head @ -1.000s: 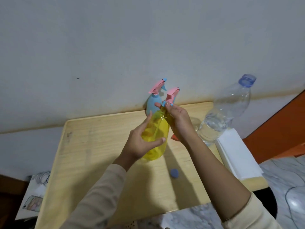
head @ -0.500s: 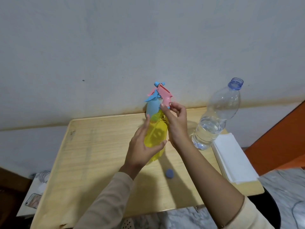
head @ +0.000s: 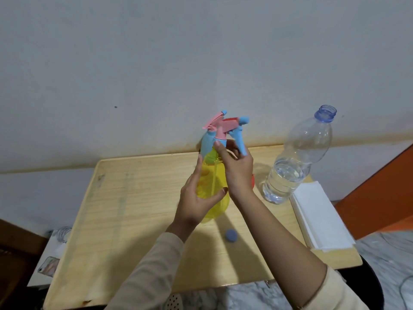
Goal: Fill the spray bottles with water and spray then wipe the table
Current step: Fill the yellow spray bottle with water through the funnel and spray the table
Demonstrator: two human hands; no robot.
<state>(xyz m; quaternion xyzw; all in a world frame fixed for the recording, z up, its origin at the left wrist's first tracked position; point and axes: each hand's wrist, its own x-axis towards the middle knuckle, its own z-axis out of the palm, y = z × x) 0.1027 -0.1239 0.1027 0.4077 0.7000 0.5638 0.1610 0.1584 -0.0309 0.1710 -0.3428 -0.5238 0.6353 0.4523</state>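
Note:
A yellow spray bottle [head: 212,182] stands upright on the wooden table [head: 134,209], near the back edge. My left hand [head: 196,198] wraps around its body. My right hand [head: 237,171] grips the neck just under its pink and blue spray head [head: 230,128], whose trigger points right. A blue spray bottle [head: 206,142] with a pink head stands right behind it against the wall, mostly hidden. A clear water bottle [head: 295,164], uncapped and roughly a third full, stands to the right. Its blue cap [head: 231,235] lies on the table in front.
A stack of white paper napkins [head: 319,218] lies at the table's right edge. Something red [head: 253,181] shows behind my right wrist. The grey wall [head: 156,63] runs along the table's back. Papers and a box sit on the floor at left [head: 49,262].
The spray head on the yellow bottle has turned under my right hand; its trigger now points right. My left hand kept hold of the body. The camera view shifted slightly.

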